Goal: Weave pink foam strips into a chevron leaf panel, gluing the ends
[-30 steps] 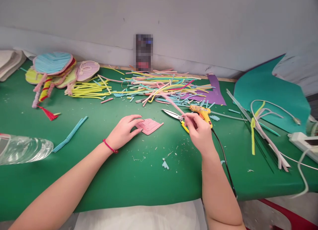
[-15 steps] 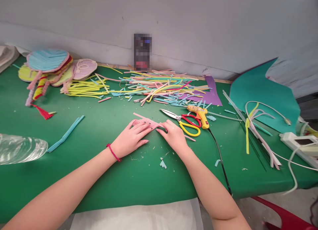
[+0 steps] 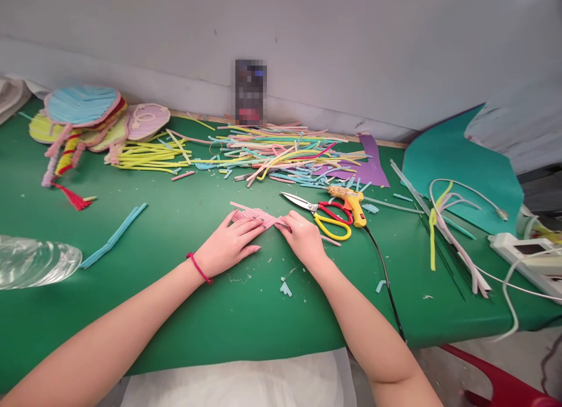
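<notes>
The left hand is lying palm-down, fingers slightly spread, over a pink chenille panel. The right hand is pinching a pink chenille stem between thumb and forefinger at the panel's right corner; the stem's end is showing beyond that hand. The panel is resting on the tabletop between the hands, showing fuzzy, close-set rows; its near part is being hidden by fingers. Scissors and a yellow glue gun are lying just right. The green tabletop is carrying scattered clippings. Farther back, a multicoloured stem pile is lying before a grey wall.
</notes>
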Motion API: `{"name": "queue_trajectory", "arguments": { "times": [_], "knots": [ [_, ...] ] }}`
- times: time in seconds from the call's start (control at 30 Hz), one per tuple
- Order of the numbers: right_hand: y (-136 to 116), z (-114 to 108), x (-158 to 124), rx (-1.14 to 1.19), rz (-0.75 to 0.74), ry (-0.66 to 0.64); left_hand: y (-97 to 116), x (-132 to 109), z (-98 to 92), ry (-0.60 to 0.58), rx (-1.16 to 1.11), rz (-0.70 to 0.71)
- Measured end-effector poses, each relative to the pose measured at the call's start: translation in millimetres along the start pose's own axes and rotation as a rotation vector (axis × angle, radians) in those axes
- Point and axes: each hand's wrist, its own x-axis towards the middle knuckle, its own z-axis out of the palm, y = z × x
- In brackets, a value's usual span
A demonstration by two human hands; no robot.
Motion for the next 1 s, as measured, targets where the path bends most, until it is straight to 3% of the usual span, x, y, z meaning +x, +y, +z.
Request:
{"name": "queue_trajectory", "arguments": {
  "times": [0.27,0.4,0.5,0.67,0.8,1.0],
  "knots": [
    [2.1,-3.4,0.3,0.039,0.022,0.005,1.5,0.6,-0.8,-0.01,-0.007,-0.01],
    [14.6,-14.3,2.1,0.116,0.041,0.073,1.0,0.6,-1.0,-0.012,-0.005,-0.011],
    [38.3,-31.6,3.3,0.18,0.119,0.209,0.6,0.3,-1.3,-0.011,-0.012,-0.004],
    [81.1,-64.3,-0.6,0.152,0.34,0.571,1.4,0.1,-2.3,0.006,-0.024,0.002],
    [89.6,-72.3,-4.0,0.093,0.451,0.761,2.5,0.3,-5.0,0.026,-0.025,-0.002],
    [79.9,-66.4,-2.1,0.197,0.693,0.525,1.3,-0.5,-12.1,0.127,-0.008,-0.07]
  ]
}}
